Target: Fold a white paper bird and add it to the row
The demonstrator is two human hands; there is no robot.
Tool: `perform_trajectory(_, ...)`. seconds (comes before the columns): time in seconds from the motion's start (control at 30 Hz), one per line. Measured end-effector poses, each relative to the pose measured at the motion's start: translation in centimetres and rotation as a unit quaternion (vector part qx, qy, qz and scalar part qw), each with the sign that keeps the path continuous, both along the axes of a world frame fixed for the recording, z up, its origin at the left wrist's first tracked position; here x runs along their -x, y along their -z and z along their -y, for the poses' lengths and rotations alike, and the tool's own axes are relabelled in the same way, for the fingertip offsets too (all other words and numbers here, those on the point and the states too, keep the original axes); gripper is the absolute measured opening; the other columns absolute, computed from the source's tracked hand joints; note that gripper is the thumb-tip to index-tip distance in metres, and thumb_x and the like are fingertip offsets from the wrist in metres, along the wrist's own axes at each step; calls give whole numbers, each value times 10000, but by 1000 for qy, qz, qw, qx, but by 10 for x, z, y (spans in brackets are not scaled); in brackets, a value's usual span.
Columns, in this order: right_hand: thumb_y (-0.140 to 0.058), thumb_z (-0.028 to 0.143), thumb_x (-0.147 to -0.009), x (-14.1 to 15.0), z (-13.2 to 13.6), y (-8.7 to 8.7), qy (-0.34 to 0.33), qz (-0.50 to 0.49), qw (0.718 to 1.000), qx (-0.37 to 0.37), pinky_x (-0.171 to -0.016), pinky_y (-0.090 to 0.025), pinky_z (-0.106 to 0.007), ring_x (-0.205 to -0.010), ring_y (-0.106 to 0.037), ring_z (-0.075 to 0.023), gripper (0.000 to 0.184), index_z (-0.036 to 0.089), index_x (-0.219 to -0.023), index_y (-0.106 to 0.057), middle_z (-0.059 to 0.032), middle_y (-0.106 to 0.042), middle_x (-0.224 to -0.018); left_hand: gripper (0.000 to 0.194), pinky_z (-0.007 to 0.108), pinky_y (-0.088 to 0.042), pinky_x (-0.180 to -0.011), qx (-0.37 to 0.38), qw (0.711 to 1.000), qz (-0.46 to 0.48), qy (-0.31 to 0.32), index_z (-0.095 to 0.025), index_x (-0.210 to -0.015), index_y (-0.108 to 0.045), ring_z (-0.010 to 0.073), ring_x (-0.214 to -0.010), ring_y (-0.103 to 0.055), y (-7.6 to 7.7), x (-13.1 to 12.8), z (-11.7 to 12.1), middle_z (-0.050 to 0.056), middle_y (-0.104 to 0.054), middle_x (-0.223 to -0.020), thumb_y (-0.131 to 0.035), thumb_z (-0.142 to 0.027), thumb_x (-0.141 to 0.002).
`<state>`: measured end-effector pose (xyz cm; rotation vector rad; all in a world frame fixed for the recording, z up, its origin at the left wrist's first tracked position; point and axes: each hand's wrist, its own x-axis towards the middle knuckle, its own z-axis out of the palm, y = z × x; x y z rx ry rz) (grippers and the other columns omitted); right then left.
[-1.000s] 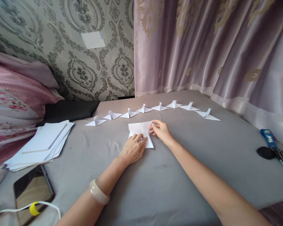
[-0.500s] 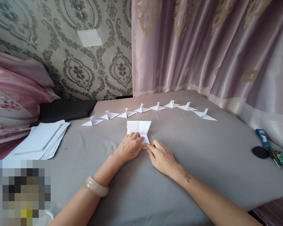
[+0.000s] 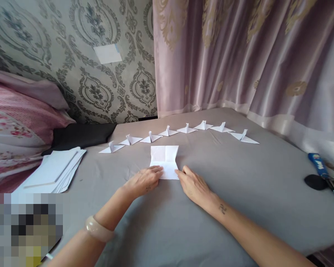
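Note:
A creased sheet of white paper [image 3: 167, 171] lies on the grey cloth in front of me, its far half showing a vertical and a cross fold line. My left hand [image 3: 146, 181] is closed at its near left edge, fingers together over the paper and the thumb hidden. At the opposite edge, my right hand [image 3: 194, 185] has its index finger and thumb closed on the near right corner; the other fingers are curled. Beyond the sheet, several folded white paper figures [image 3: 187, 128] with upright necks stand in a curved row.
Loose white papers [image 3: 51, 170] are stacked at the left, beside a black flat item [image 3: 83, 137] and pink floral fabric [image 3: 13, 126]. Keys with a blue tag [image 3: 318, 165] lie at the right. A curtain [image 3: 200, 55] and patterned wall border the far side.
My left hand has slid left off the middle of the paper, and the near part now lies opened out flat. My right hand stays by the right edge. The view has shifted slightly.

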<state>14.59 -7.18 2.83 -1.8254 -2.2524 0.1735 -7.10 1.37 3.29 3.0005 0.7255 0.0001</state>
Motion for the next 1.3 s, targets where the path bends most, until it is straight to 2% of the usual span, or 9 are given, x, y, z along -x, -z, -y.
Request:
perform_trajectory(0.17, -341, 176, -984, 1, 0, 3, 9, -13, 1000, -13, -588, -331, -264, -657, -545, -126, 321, 215, -1071, -647, -37, -563, -856, 225, 309, -519, -832, -62, 997, -18, -46, -167, -885, -588, 213, -953, -660, -2, -9, 8, 93, -691, -1009, -395, -53, -876)
perform_trajectory(0.27, -436, 270, -971, 1, 3, 3, 8, -31, 999, -24, -602, -355, -250, -716, -578, -127, 238, 239, -1093, -637, -25, -575, -912, 182, 326, -514, -716, -86, 992, -29, -86, -166, -811, -564, 229, -770, -657, -12, -16, 18, 81, -658, -795, -424, -54, -841)
perform_trajectory(0.37, -533, 312, -929, 0, 4, 2, 5, -47, 999, -27, -592, -358, -242, -731, -592, -125, 196, 249, -1070, -654, -23, -586, -964, 174, 335, -506, -682, -104, 985, -43, -134, -162, -795, -555, 239, -720, -646, -26, -26, 35, 78, -619, -718, -428, -45, -812)
perform_trajectory(0.5, -468, 225, -958, -3, -2, 2, -4, -51, 999, -11, -580, -342, -243, -715, -592, -120, 230, 246, -1005, -692, -26, -599, -935, 139, 362, -509, -729, -82, 979, -41, -183, -157, -846, -556, 251, -780, -640, -34, -43, 59, 86, -620, -778, -437, -85, -838)
perform_trajectory(0.6, -446, 233, -970, -6, -7, 4, -14, -56, 998, 2, -604, -361, -243, -735, -596, -124, 254, 249, -1026, -693, -29, -598, -946, 172, 370, -500, -810, -51, 982, -26, -180, -145, -993, -562, 254, -942, -625, -30, -53, 64, 103, -639, -985, -433, -102, -887)
perform_trajectory(0.67, -431, 246, -978, -9, -7, 6, -18, -60, 998, 9, -632, -383, -243, -750, -596, -125, 267, 250, -1055, -687, -28, -593, -949, 190, 352, -497, -812, -17, 984, -45, -174, -144, -1026, -571, 246, -976, -620, -26, -55, 63, 94, -644, -1029, -428, -98, -910)
perform_trajectory(0.93, -438, 239, -964, -23, 8, 7, -27, -119, 993, -1, -715, -457, -261, -832, -598, -151, 278, 220, -1093, -683, -46, -590, -988, 229, 296, -443, -627, 20, 972, -66, -225, -165, -953, -608, 221, -884, -641, -26, -61, 65, 71, -665, -951, -416, -46, -910)
perform_trajectory(1.17, -462, 212, -934, -27, 6, 8, -14, -180, 984, 10, -690, -469, -257, -743, -601, -129, 254, 218, -1045, -690, -35, -600, -981, 279, 285, -377, -544, 2, 961, -38, -275, -189, -848, -612, 207, -818, -619, -16, -70, 59, 48, -642, -851, -384, -250, -997)
perform_trajectory(1.3, -498, 236, -918, -26, 1, 10, 19, -205, 978, 20, -676, -463, -252, -691, -586, -118, 201, 224, -964, -694, -19, -606, -926, 298, 287, -384, -554, -9, 963, -26, -269, -183, -846, -610, 203, -816, -602, -11, -71, 53, 47, -629, -850, -372, -268, -1003)
